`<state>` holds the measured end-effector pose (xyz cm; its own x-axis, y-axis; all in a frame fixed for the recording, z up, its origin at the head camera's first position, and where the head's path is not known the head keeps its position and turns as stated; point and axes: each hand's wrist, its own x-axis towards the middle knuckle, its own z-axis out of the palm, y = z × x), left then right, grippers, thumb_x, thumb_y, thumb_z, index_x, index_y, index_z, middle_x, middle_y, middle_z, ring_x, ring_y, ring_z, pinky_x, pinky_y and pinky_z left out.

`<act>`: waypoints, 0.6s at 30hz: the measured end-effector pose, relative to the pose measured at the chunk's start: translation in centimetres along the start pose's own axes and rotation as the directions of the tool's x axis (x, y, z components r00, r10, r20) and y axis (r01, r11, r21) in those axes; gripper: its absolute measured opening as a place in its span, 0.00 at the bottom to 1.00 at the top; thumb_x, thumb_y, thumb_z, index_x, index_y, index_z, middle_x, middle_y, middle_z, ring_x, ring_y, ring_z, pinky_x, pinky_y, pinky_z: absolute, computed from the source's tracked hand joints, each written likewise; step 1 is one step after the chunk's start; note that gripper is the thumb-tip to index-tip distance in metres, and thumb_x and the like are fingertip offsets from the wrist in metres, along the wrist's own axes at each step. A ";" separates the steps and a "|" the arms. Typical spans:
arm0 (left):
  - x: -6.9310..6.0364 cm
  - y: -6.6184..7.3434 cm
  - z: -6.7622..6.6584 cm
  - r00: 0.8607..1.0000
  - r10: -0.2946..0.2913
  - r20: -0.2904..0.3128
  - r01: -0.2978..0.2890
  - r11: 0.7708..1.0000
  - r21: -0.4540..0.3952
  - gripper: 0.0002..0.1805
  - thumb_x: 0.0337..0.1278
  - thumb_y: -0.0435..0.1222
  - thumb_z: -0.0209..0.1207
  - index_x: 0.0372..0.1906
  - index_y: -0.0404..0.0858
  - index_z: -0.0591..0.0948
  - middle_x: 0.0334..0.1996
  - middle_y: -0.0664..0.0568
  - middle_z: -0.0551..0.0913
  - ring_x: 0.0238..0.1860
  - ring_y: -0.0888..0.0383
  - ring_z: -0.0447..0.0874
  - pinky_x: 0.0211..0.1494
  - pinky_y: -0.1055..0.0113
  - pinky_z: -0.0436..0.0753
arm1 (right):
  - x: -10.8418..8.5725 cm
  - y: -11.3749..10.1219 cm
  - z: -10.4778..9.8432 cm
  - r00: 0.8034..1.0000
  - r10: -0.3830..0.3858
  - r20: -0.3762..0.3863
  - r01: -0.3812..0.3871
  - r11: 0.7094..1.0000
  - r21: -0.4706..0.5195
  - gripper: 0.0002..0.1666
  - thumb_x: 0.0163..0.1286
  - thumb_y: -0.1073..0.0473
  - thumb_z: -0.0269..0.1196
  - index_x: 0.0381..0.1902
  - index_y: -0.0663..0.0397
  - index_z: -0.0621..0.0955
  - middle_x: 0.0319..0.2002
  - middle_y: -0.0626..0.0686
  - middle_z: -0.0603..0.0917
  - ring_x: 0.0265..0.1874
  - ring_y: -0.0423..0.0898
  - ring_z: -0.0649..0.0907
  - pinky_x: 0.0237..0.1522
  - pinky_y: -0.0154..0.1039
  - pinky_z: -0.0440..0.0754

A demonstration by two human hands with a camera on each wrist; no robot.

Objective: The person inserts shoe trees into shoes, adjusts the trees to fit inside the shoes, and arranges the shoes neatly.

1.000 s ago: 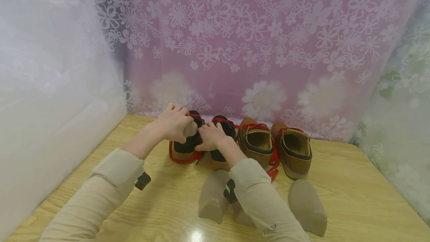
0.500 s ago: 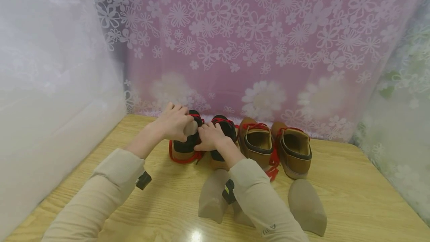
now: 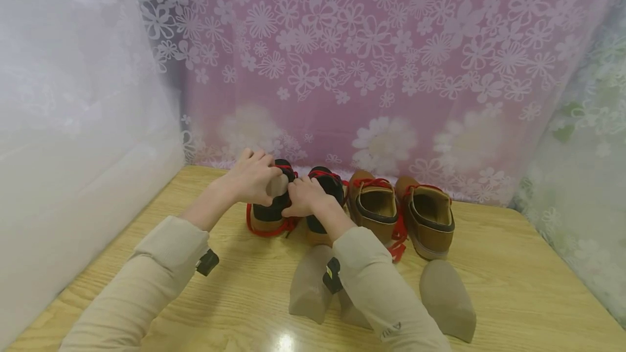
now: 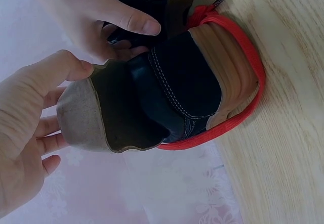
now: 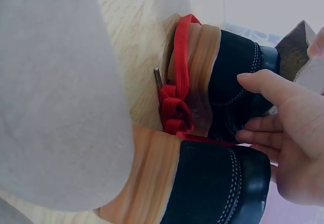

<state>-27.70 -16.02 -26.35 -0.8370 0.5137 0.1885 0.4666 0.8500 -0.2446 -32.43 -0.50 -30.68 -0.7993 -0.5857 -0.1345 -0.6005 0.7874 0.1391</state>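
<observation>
My left hand (image 3: 251,178) holds a grey-beige moulded shoe insert (image 4: 81,115), thumb on its rim and fingers behind it. The insert sits at the opening of the leftmost black shoe (image 4: 185,75), its hollow side facing the heel. How far it reaches inside is hidden. My right hand (image 5: 298,128) grips the right side of that shoe near the collar, its thumb towards the heel. A red lace (image 4: 233,125) loops round the shoe's heel. The second black shoe (image 5: 217,183) stands close beside, partly behind my right hand in the head view.
Two brown shoes (image 3: 376,205) with red laces stand to the right, their openings visible. Nearer on the wooden table (image 3: 244,297) lie more inserts: one left (image 3: 310,287), one partly under my right sleeve (image 3: 353,311), one right (image 3: 447,300). A pink floral curtain (image 3: 332,69) hangs behind.
Almost nothing differs. My right hand has shifted very slightly against the shoe; my left hand keeps its hold on the insert in the same place.
</observation>
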 end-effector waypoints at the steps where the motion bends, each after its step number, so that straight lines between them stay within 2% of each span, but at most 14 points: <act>1: 0.0 0.0 0.0 1.000 0.000 0.000 0.000 1.000 -0.001 0.30 0.38 0.51 0.69 0.52 0.44 0.79 0.47 0.48 0.73 0.48 0.48 0.65 0.47 0.55 0.60 | 0.1 0.0 0.0 1.000 -0.002 0.002 0.002 1.000 0.005 0.35 0.60 0.36 0.59 0.55 0.55 0.73 0.58 0.53 0.72 0.59 0.52 0.66 0.60 0.47 0.60; 11: -0.1 -0.1 0.0 1.000 0.004 -0.013 -0.004 1.000 -0.023 0.30 0.39 0.50 0.69 0.52 0.44 0.80 0.48 0.47 0.73 0.49 0.48 0.65 0.47 0.55 0.60 | 0.4 0.5 -0.2 0.999 -0.020 0.026 0.019 1.000 0.025 0.37 0.60 0.35 0.58 0.59 0.54 0.72 0.58 0.53 0.72 0.59 0.52 0.66 0.61 0.48 0.60; 18: -0.1 0.0 0.0 1.000 -0.003 -0.003 0.003 1.000 -0.023 0.31 0.38 0.51 0.69 0.53 0.44 0.79 0.49 0.48 0.73 0.48 0.49 0.64 0.46 0.56 0.59 | 0.7 0.8 -0.3 0.999 -0.024 0.032 0.023 0.998 0.058 0.34 0.60 0.35 0.59 0.55 0.52 0.74 0.56 0.52 0.74 0.57 0.52 0.68 0.59 0.48 0.61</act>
<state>-27.66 -16.06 -26.32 -0.8376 0.5112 0.1926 0.4702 0.8542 -0.2221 -33.48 -0.34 -30.42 -0.7832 -0.5984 -0.1687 -0.6159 0.7839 0.0789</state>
